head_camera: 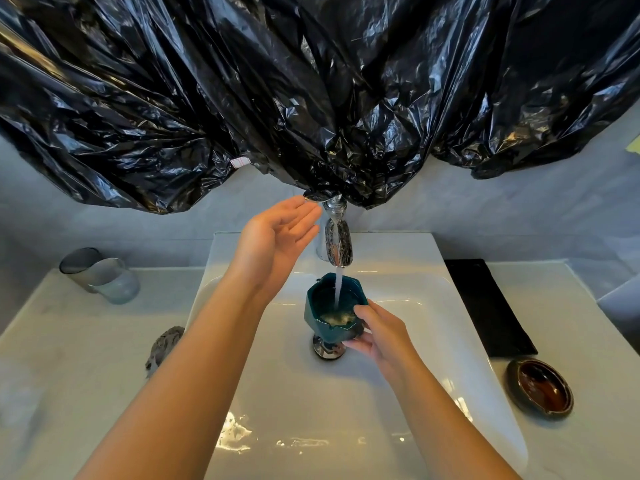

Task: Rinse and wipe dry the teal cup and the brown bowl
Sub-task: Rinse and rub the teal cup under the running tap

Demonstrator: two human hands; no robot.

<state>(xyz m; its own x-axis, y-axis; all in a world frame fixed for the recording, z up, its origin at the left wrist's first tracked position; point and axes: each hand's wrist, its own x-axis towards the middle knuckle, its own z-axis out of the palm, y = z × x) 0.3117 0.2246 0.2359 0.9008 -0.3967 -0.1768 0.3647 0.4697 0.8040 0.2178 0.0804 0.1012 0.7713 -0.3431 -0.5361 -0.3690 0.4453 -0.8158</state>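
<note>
A: What's in the hands?
B: The right hand [379,336] grips a faceted, glossy teal cup [333,308] under the chrome faucet's [337,242] stream, above the white sink [433,306]. The left hand [277,240] is open, empty, beside the faucet.
A: And the bowl?
B: The glazed brown bowl [539,388] sits on the right counter, near a black mat [488,306]. Crinkled black plastic [311,81] hangs overhead.

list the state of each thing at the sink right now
faucet: running
teal cup: under the stream, filling
right hand: gripping the cup
left hand: open, beside the faucet
brown bowl: on the counter, untouched
two glasses: lying tipped
drain: partly hidden by the cup
</note>
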